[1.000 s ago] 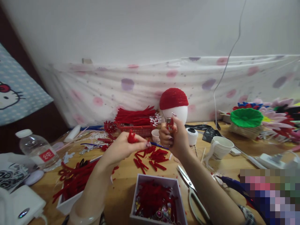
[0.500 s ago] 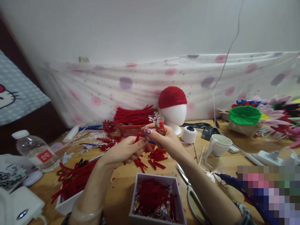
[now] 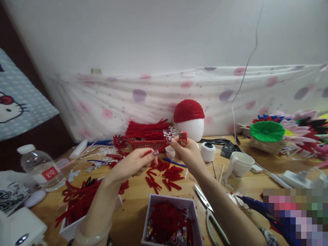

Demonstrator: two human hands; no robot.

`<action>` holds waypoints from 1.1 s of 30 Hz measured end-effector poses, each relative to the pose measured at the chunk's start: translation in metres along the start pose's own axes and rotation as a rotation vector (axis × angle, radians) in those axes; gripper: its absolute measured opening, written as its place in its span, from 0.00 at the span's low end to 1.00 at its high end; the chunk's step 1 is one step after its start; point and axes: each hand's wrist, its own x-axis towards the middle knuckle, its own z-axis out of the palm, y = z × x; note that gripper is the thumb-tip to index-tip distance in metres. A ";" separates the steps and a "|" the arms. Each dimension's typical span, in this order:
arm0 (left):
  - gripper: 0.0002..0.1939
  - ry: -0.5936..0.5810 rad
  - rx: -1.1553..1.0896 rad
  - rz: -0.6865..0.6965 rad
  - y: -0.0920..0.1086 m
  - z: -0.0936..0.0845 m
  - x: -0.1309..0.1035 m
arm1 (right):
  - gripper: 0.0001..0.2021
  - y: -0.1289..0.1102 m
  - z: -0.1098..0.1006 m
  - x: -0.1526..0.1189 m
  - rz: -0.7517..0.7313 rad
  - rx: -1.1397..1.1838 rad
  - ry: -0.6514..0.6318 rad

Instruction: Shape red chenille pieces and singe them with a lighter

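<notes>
My left hand [image 3: 139,161] is closed in a pinch on a red fuzzy strip [image 3: 161,148] that stretches toward my right hand. My right hand [image 3: 185,147] is closed around a red lighter [image 3: 182,138], its thumb and finger pinched near the strip's other end. Under the hands, short red pieces [image 3: 173,173] lie scattered on the wooden table. A white box [image 3: 174,197] of red pieces and beads sits in front. Behind the hands, a red basket [image 3: 147,144] holds long red strips, beside a white foam head with a red cap [image 3: 189,111].
Open-handled scissors [image 3: 210,209] lie beside my right forearm. At left are a water bottle [image 3: 42,167] and a box of red strips [image 3: 69,229]. Rightward stand a thread spool [image 3: 207,152], a white cup [image 3: 241,162] and colourful flowers [image 3: 268,132].
My hands have moved apart, the right one rightward, and the red strip now shows between them. A small cup and a blue pen have come into view behind them.
</notes>
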 end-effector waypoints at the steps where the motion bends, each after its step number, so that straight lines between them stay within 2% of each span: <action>1: 0.19 0.099 -0.035 0.082 0.000 -0.001 0.002 | 0.24 0.001 0.002 0.000 0.042 0.084 0.027; 3: 0.18 0.299 -0.073 0.267 -0.002 0.002 0.007 | 0.27 0.001 0.006 -0.001 0.128 0.271 0.022; 5: 0.17 0.413 -0.062 0.388 -0.004 0.009 0.012 | 0.29 0.001 0.012 -0.005 0.198 0.406 -0.024; 8: 0.12 0.514 -0.057 0.440 -0.007 0.021 0.018 | 0.29 0.001 0.021 -0.011 0.254 0.470 -0.076; 11: 0.11 0.602 -0.148 0.461 -0.008 0.028 0.020 | 0.28 0.003 0.027 -0.017 0.282 0.461 -0.118; 15: 0.11 0.589 -0.305 0.431 -0.005 0.028 0.017 | 0.21 0.007 0.030 -0.021 0.207 0.269 -0.155; 19: 0.13 0.550 -0.324 0.398 -0.002 0.023 0.013 | 0.19 0.009 0.027 -0.021 0.115 0.053 -0.162; 22: 0.14 0.568 -0.272 0.411 -0.004 0.019 0.013 | 0.17 0.011 0.025 -0.019 0.113 0.033 -0.168; 26: 0.14 0.656 -0.181 0.466 -0.008 0.017 0.015 | 0.15 0.013 0.023 -0.019 0.135 0.095 -0.219; 33: 0.12 0.743 -0.348 0.484 -0.004 0.030 0.016 | 0.14 0.009 0.027 -0.023 0.133 0.133 -0.240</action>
